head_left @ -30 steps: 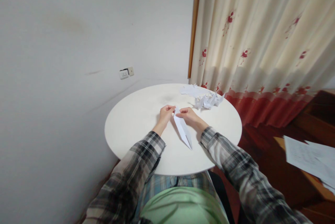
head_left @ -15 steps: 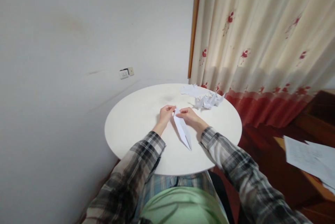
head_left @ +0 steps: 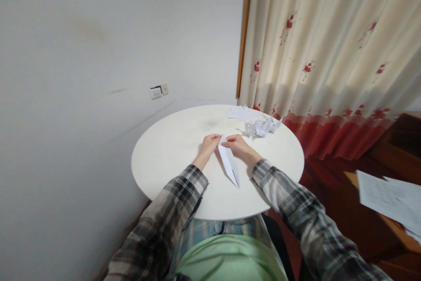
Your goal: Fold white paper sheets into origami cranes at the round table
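**Both hands at the far end of a folded paper**

1. Position of the paper. The folded paper lies flat on the round white table, a little right of centre. It is long and narrow. Its pointed near tip aims at the person, and its far end lies between the two hands. The near tip is well inside the table's front edge.

2. Left hand. The left hand rests on the table at the left side of the far end. The fingers are curled close together, and their tips pinch the paper's corner.

3. Right hand. The right hand rests at the right side of the same end. Its fingers are narrow and bent, gripping the paper's edge. The two sets of fingertips nearly meet.

4. Nearby items. A heap of folded paper pieces sits just beyond the right hand, not touching it. Flat scraps lie behind the heap, at the table's far edge.

5. Open room. The left half of the table is bare from the left hand out to the rim. The strip between the forearms and the front edge is also bare.

6. Surroundings. A wall with a socket stands to the left. A flowered curtain hangs behind the table. Loose sheets lie well apart at the right.
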Demonstrator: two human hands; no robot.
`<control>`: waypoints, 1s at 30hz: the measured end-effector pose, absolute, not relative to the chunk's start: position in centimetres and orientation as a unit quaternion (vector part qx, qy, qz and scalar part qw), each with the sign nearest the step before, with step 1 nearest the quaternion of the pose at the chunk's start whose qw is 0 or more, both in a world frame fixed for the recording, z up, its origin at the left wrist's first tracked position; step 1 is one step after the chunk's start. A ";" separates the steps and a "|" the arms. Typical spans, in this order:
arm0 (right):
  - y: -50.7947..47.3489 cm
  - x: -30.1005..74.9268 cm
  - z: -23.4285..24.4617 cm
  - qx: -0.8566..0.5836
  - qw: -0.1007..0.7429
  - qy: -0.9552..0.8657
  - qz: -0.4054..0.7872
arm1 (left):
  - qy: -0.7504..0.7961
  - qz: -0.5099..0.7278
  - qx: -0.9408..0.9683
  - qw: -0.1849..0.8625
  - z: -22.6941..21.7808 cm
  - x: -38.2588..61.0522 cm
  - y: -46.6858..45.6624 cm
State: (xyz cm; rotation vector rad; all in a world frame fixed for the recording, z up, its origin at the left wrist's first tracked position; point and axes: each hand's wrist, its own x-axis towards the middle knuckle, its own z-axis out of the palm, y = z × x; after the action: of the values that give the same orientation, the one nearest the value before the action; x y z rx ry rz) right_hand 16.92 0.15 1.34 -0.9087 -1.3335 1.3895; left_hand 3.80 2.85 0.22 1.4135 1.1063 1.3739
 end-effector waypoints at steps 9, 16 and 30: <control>0.2 16.9 1.3 -0.377 0.481 -0.546 0.573 | 0.442 0.540 0.588 0.409 -0.1 3.8 3.0; 0.3 16.8 1.2 -0.377 0.473 -0.545 0.580 | 0.450 0.536 0.595 0.396 -0.3 3.8 3.6; -0.5 16.8 1.9 -0.381 0.458 -0.553 0.583 | 0.446 0.536 0.588 0.410 -0.1 3.6 3.3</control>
State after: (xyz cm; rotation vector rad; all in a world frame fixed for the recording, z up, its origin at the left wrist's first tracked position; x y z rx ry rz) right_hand 16.81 -0.48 1.95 -0.9377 -1.3633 1.4364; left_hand 3.59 3.30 -0.10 1.4808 1.1221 1.3491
